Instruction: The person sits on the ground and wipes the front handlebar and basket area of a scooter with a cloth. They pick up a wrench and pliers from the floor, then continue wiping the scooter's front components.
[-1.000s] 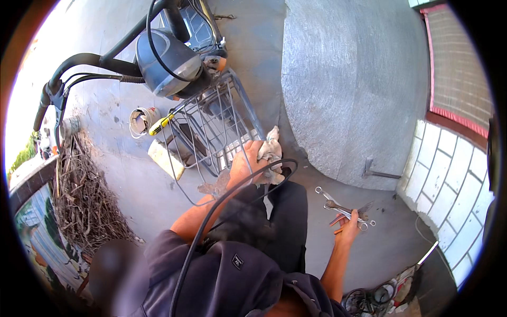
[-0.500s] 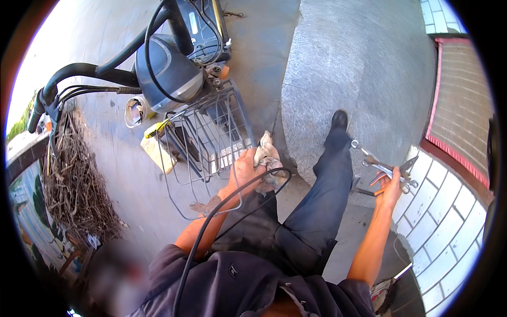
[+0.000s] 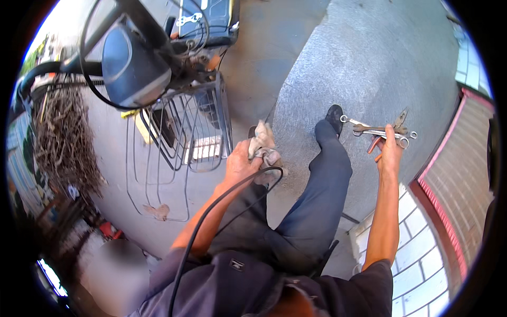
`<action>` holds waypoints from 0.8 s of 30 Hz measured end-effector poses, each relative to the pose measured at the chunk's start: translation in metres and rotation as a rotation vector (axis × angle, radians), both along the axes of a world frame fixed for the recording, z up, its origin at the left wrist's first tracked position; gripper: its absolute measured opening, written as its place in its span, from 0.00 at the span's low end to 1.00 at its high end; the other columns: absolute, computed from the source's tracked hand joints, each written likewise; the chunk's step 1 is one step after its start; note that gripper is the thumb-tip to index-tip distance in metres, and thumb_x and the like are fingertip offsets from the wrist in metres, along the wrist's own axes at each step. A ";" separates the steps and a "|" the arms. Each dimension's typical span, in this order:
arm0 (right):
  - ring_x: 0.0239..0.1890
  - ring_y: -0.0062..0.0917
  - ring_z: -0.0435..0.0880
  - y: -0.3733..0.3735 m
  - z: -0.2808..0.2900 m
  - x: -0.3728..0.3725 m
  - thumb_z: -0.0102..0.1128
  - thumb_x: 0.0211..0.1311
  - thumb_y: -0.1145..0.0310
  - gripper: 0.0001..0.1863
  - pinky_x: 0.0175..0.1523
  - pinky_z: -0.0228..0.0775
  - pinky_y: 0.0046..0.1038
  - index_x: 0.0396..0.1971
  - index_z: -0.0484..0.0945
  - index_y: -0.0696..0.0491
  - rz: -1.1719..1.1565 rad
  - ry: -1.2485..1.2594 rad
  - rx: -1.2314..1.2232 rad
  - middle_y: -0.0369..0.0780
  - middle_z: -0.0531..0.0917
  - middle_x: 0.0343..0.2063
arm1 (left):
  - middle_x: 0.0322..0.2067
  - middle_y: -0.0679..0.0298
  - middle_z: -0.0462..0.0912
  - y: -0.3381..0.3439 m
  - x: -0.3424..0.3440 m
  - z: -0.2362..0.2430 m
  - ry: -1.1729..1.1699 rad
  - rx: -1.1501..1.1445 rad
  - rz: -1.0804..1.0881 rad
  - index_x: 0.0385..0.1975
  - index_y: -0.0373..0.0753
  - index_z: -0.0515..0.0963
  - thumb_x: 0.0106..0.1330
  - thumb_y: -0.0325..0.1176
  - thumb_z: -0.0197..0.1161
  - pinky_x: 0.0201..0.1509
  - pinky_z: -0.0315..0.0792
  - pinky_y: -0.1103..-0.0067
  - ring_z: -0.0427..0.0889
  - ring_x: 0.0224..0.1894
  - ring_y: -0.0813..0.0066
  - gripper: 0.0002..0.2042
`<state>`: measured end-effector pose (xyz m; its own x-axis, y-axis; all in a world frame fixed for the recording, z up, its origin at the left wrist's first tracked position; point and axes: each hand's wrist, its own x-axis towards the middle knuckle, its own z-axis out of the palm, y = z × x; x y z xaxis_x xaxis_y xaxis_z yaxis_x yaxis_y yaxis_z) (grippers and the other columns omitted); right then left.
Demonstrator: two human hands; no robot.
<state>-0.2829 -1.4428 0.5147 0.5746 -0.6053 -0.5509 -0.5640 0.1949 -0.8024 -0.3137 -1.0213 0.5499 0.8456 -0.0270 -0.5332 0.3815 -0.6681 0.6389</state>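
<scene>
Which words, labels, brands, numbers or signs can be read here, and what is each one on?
No text can be read.
Patch on the dark shirt: a pale mark, too small to make out.
Tools in the right hand: no lettering discernible.
Rag in the left hand: no lettering discernible.

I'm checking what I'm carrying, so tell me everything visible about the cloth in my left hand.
The cloth is off-white with darker, dirty-looking patches, and looks like soft fabric. It is crumpled into uneven folds, bunched in the grip of the left hand, with a loose end sticking up beyond it. In the picture it lies just right of the wire basket, with a black cable looping by its lower part; whether they touch is unclear. Its full shape is hidden.
</scene>
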 end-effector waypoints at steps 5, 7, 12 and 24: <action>0.31 0.25 0.82 0.001 -0.083 0.048 0.62 0.69 0.62 0.12 0.36 0.81 0.32 0.40 0.76 0.56 0.148 0.018 -0.018 0.38 0.79 0.33 | 0.45 0.47 0.79 -0.021 0.012 -0.024 0.031 -0.003 0.054 0.52 0.37 0.76 0.60 0.33 0.63 0.52 0.74 0.61 0.79 0.48 0.43 0.19; 0.30 0.24 0.81 -0.002 -0.113 0.066 0.62 0.68 0.62 0.12 0.35 0.80 0.31 0.39 0.77 0.56 0.229 0.033 -0.020 0.37 0.79 0.32 | 0.45 0.47 0.80 -0.031 0.016 -0.041 0.031 0.045 0.067 0.51 0.37 0.76 0.61 0.34 0.63 0.52 0.74 0.61 0.80 0.49 0.44 0.19; 0.24 0.19 0.74 -0.015 -0.179 0.111 0.65 0.61 0.57 0.14 0.28 0.65 0.29 0.29 0.78 0.53 0.344 0.130 -0.095 0.34 0.78 0.22 | 0.44 0.47 0.80 -0.066 0.034 -0.088 -0.100 0.056 0.067 0.52 0.37 0.75 0.60 0.34 0.62 0.51 0.74 0.61 0.80 0.48 0.44 0.19; 0.48 0.47 0.85 -0.123 -0.309 0.267 0.63 0.60 0.55 0.19 0.50 0.76 0.47 0.46 0.82 0.53 1.150 0.344 -1.028 0.49 0.86 0.43 | 0.42 0.46 0.82 -0.155 0.139 -0.272 -0.073 0.003 0.346 0.43 0.34 0.76 0.61 0.38 0.63 0.51 0.74 0.61 0.81 0.45 0.44 0.16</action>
